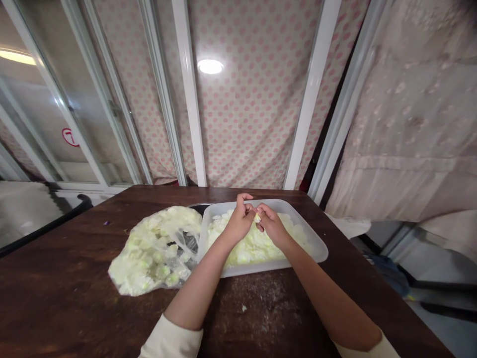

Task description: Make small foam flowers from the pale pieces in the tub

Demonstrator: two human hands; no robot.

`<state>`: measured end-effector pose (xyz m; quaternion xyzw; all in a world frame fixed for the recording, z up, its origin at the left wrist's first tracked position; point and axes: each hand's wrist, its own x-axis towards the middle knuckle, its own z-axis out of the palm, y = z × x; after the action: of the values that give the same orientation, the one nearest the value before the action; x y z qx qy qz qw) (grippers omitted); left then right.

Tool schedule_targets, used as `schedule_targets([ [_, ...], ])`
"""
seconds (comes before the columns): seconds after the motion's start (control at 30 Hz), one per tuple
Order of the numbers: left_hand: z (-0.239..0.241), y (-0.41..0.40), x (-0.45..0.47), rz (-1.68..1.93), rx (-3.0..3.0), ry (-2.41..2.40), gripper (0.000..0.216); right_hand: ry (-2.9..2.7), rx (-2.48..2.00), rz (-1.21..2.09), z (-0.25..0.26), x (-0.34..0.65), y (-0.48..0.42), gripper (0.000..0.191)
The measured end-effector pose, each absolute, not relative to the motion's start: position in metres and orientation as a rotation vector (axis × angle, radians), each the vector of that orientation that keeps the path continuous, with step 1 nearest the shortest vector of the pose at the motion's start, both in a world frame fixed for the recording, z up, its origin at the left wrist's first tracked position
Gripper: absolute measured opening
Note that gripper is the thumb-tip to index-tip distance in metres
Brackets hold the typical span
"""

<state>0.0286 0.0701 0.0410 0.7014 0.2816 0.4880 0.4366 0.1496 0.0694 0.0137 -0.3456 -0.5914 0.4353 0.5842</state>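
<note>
Over a dark brown wooden tabletop (74, 268), both bare hands are brought together at 12 o'clock from the wearer. A small pale yellow lump (257, 218) is pinched between the fingertips of the left hand (240, 221) and the right hand (273, 226), so neither hand is released; the fingers are lightly curled, not clenched. Directly below the hands, a heap of crumbly pale yellow-green food (257, 246) is held in a translucent rectangular plastic tray (261, 267). At the tray's 9 o'clock, a crumpled clear plastic bag (156, 253) smeared with similar pale food is spread flat, its edge touching the tray wall. A dark round metal rim (197, 208) is partly hidden behind the tray at its 11 o'clock. White crumbs (243, 308) are scattered on the wood at the tray's 6 o'clock. Cream sleeves (171, 340) are worn on both forearms, and a pink-dotted curtain (242, 124) is hung beyond the table.
</note>
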Motion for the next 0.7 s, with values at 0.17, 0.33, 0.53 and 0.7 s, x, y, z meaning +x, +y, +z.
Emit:
schedule_targets([
  [0.17,0.0444,0.0656,0.0284,1.226,1.823,0.730,0.023,-1.337,-0.853,1.007,0.0152,0.1500,0.0666,0.039],
  [0.33,0.0450,0.0658,0.0281,1.256,1.881,0.817,0.021,-1.345,-0.847,1.037,0.0171,0.1485,0.0646,0.039],
  [0.53,0.0441,0.0707,0.0264,1.294,1.877,0.927,0.020,-1.392,-0.813,1.077,0.0155,0.1479,0.0655,0.037],
  [0.7,0.0453,0.0661,0.0272,1.200,1.859,0.862,0.026,-1.351,-0.874,1.025,0.0171,0.1494,0.0656,0.039],
])
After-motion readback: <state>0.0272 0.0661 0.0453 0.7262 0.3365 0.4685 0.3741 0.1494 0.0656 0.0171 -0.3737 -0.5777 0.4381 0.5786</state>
